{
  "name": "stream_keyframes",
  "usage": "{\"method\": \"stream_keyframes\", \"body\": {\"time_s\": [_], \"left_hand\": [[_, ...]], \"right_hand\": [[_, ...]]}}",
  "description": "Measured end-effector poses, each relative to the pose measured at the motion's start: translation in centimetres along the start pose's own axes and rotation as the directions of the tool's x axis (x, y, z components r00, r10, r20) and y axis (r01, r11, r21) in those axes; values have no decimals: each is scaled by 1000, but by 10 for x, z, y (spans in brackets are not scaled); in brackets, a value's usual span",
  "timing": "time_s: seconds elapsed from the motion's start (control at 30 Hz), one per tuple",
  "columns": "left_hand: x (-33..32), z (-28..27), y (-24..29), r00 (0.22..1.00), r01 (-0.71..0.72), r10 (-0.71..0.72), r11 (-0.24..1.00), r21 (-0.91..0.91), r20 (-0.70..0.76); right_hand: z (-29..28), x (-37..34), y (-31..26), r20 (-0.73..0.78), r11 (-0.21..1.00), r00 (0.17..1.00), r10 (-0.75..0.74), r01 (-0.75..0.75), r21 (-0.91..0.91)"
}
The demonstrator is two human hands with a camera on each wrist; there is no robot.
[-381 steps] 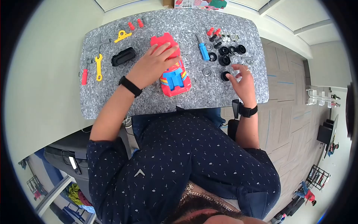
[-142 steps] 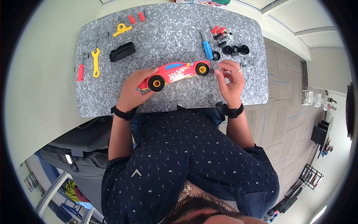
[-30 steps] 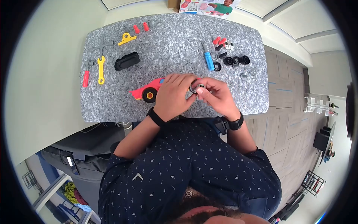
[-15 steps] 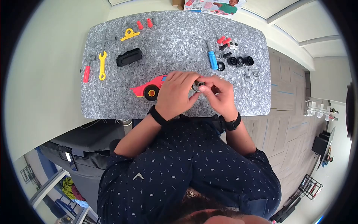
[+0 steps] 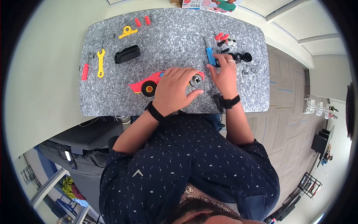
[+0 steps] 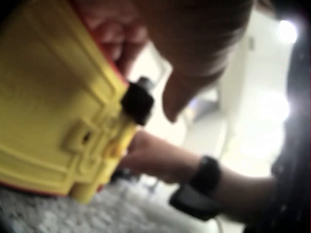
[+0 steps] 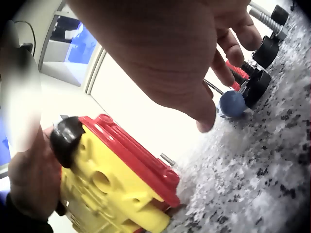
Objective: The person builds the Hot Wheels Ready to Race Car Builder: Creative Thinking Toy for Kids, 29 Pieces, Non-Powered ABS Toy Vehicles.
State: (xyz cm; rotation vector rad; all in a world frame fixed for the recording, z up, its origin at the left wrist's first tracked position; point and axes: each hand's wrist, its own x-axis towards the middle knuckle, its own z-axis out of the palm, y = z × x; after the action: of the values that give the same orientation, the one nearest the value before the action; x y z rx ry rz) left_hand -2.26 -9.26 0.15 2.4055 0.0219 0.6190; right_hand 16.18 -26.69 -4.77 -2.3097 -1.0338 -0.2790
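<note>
My left hand (image 5: 173, 87) holds a red toy car (image 5: 140, 84) tipped on its side, fingers over the body and thumb stretched away from it. One wheel (image 5: 149, 89) has a black tyre and yellow hub; a grey ring-shaped piece (image 5: 196, 80) sits at the other wheel spot. The car's yellow underside (image 6: 53, 97) fills much of the left wrist view. With nothing visible in its fingers, my right hand (image 5: 225, 78) reaches over the right side, close to a blue screwdriver (image 5: 210, 58). In the right wrist view its fingers hover near a black tyre (image 7: 257, 88).
Red pegs (image 5: 219, 36), several black wheels (image 5: 246, 57) and grey bolts (image 5: 250, 70) lie at the right. A black car part (image 5: 127, 54), yellow wrench (image 5: 100, 63), red-handled tool (image 5: 85, 71) and yellow piece (image 5: 128, 32) lie at the left. A printed box (image 5: 209, 4) stands behind the table.
My right hand has left the grey piece on the car and moved up and right to the loose parts. The left hand stays on the car; its thumb has spread from the grey piece.
</note>
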Motion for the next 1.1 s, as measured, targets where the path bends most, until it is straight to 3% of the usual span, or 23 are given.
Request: {"method": "stream_keyframes", "body": {"time_s": [0.07,0.17,0.27,0.33,0.43,0.5,0.6,0.7,0.83,0.97,1.03,1.1], "left_hand": [[0,0,-1,1000,-2,2,1000,6,-2],[-1,1,-1,1000,4,-4,1000,8,1],[-1,1,-2,1000,8,-8,1000,2,4],[0,-1,0,1000,8,-8,1000,-15,-7],[5,-8,2,996,5,-16,991,-133,-84],[9,-14,4,991,6,-30,984,-177,-134],[16,-26,9,991,25,-60,960,-280,-116],[21,-22,9,992,43,-93,881,-470,-83],[20,-4,3,984,75,-162,745,-663,-71],[22,0,-6,985,128,-174,720,-682,2],[21,-1,-8,975,194,-212,667,-719,67],[22,-8,-9,979,201,-170,710,-675,113]], "right_hand": [[8,7,-2,67,994,998,1,6,-107],[14,13,2,91,991,996,1,10,-130],[5,18,7,-31,994,997,-75,72,-78],[-18,22,-1,-77,980,997,12,3,197],[-64,29,-23,-92,822,986,143,-66,565],[-91,32,-38,-118,714,988,101,11,700],[-118,34,-61,-127,665,990,-60,135,734],[-121,32,-81,-90,624,986,-140,158,765],[-108,32,-91,-103,687,971,-218,227,690],[-107,26,-96,-43,758,977,-207,188,625],[-108,26,-98,-85,737,973,-214,218,640],[-109,28,-99,-109,720,964,-244,255,645]]}}
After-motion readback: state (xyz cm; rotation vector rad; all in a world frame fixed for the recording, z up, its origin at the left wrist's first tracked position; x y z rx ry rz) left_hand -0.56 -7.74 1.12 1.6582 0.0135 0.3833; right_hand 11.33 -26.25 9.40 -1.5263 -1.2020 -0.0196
